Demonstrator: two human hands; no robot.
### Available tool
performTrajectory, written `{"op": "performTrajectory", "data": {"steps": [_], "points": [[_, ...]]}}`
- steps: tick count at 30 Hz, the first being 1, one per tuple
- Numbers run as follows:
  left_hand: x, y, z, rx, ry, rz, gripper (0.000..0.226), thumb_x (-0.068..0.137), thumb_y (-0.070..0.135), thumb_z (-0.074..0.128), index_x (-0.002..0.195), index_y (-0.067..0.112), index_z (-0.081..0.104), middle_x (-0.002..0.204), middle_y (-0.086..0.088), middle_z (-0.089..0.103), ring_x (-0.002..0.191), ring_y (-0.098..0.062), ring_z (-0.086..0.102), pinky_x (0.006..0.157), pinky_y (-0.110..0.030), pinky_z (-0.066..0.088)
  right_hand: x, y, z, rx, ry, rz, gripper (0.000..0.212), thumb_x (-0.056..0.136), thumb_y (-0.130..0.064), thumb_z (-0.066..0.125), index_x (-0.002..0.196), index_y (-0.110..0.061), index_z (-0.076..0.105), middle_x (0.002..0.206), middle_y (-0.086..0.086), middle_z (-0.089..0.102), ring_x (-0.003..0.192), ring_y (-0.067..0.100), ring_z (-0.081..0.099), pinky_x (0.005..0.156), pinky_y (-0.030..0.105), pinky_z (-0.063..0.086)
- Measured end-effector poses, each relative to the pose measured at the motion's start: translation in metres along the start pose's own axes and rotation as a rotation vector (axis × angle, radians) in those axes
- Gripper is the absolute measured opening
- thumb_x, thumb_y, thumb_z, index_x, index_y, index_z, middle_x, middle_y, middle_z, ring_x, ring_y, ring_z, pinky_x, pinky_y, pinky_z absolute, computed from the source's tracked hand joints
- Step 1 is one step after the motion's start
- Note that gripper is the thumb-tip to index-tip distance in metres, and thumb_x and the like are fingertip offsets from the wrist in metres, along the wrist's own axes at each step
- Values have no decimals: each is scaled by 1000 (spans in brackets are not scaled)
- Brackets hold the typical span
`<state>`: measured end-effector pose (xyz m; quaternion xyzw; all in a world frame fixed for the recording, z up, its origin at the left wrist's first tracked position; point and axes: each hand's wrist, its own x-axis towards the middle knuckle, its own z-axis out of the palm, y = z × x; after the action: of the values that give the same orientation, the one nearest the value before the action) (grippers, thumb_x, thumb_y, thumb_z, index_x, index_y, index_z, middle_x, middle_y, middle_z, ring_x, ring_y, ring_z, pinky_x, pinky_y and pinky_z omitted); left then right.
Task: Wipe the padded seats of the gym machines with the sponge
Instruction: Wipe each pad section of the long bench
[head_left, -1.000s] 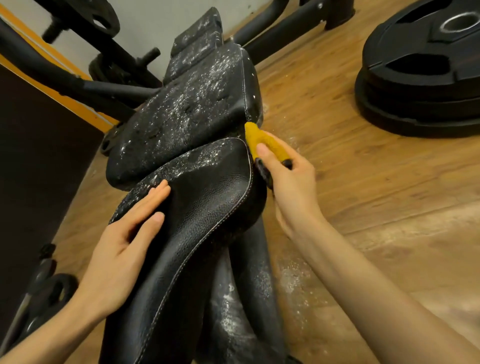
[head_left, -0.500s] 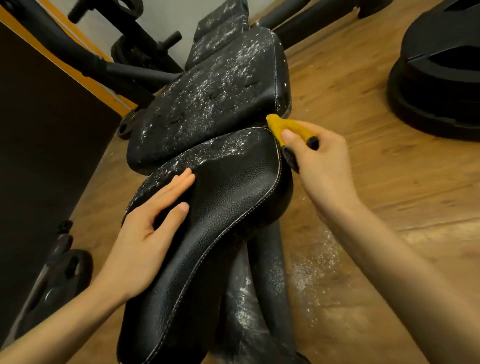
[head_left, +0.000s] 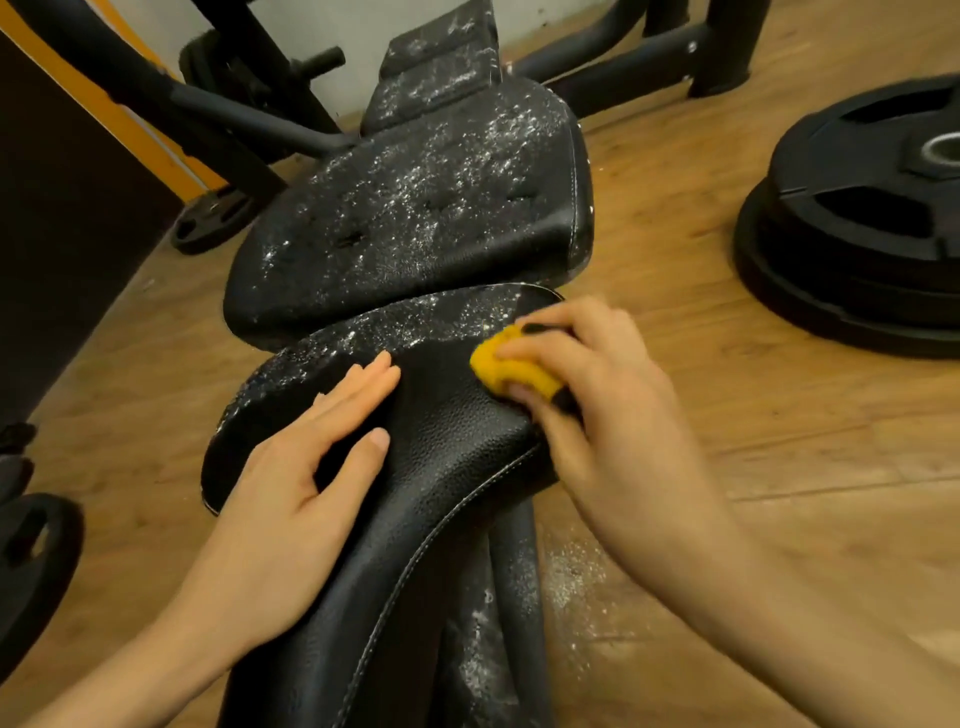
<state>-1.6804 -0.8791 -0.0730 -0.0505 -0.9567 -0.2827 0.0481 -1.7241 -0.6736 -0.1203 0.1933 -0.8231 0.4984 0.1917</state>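
Pressing down on the near seat pad (head_left: 447, 457), the right hand (head_left: 587, 395) holds the yellow sponge (head_left: 506, 369). Its fingers curl over the top of the sponge and its thumb tucks under the near side, so the sponge is squeezed in the grip. The sponge sits on the right part of the pad, close to the far edge. A dark part of the sponge peeks out by the fingers. The left hand (head_left: 296, 478) lies flat on the left part of the same pad. Its fingers are straight and a little spread, and it holds nothing. The two hands are near each other but do not touch. White specks cover the far strip of this pad, just past the fingertips. The part of the pad near the person looks dark and clean. The next seat pad (head_left: 415, 218) sits just beyond, and it has white specks all over its top. More white specks lie on the wooden floor (head_left: 675, 467) to the right of the black post (head_left: 511, 597) under the pad. A stack of black weight plates (head_left: 857, 218) rests on the floor far to the right. Black metal bars (head_left: 218, 109) stand at the back left.
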Motion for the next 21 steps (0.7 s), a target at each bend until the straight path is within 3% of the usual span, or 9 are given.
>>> {"op": "performTrajectory", "data": {"steps": [3, 5, 7, 10, 12, 16, 19, 21], "points": [[1, -3, 2, -12, 2, 15, 45, 96, 40, 49, 141, 39, 45, 146, 33, 37, 139, 13, 24, 115, -12, 14, 17, 7, -1, -52, -50, -33, 17, 87, -11, 61, 102, -12, 69, 104, 3, 58, 98, 13, 45, 86, 1, 27], [1, -5, 2, -10, 2, 21, 44, 98, 41, 48, 142, 38, 44, 147, 32, 36, 139, 13, 23, 115, -11, 13, 61, 25, 7, -159, -72, 78, 10, 93, -14, 58, 89, -18, 66, 99, 4, 55, 100, 18, 43, 77, 8, 25], [0, -5, 3, -10, 8, 32, 45, 98, 41, 46, 142, 38, 44, 147, 32, 36, 139, 14, 22, 115, -10, 12, 82, 32, 13, -242, -120, 152, 21, 96, -16, 55, 76, -22, 57, 95, 1, 47, 103, 24, 42, 73, 15, 21], [-1, -6, 3, -19, 3, 35, 47, 96, 50, 43, 142, 42, 41, 147, 38, 30, 139, 16, 19, 115, -11, 10, 51, 9, 2, -234, -125, 65, 12, 94, -13, 58, 98, -15, 69, 102, 1, 48, 100, 17, 42, 82, 3, 26], [-1, -7, 4, -16, -13, 36, 55, 90, 58, 34, 144, 44, 38, 147, 42, 25, 139, 17, 16, 114, -10, 5, 23, -10, -8, -207, -177, -25, 21, 91, -15, 58, 108, -16, 70, 106, -1, 54, 101, 12, 44, 90, 2, 27], [0, -8, 5, -16, -33, 46, 61, 90, 58, 29, 148, 39, 34, 150, 40, 20, 141, 15, 12, 116, -14, 5, 64, 10, 1, -289, -196, 29, 21, 90, -14, 58, 107, -15, 70, 99, -3, 52, 97, 13, 47, 84, 0, 27], [-2, -8, 6, 6, -41, 48, 61, 92, 57, 26, 149, 38, 31, 153, 36, 19, 142, 15, 9, 117, -14, 3, 95, 22, 16, -394, -217, 180, 16, 92, -10, 58, 104, -9, 70, 95, 1, 47, 100, 24, 52, 81, 16, 32], [-2, -6, 4, 10, -49, 55, 61, 93, 56, 24, 150, 36, 29, 154, 34, 18, 142, 15, 7, 116, -12, 0, 80, 6, 9, -405, -207, 113, 18, 92, -11, 59, 106, -12, 70, 96, 1, 48, 99, 23, 52, 83, 19, 34]]}}
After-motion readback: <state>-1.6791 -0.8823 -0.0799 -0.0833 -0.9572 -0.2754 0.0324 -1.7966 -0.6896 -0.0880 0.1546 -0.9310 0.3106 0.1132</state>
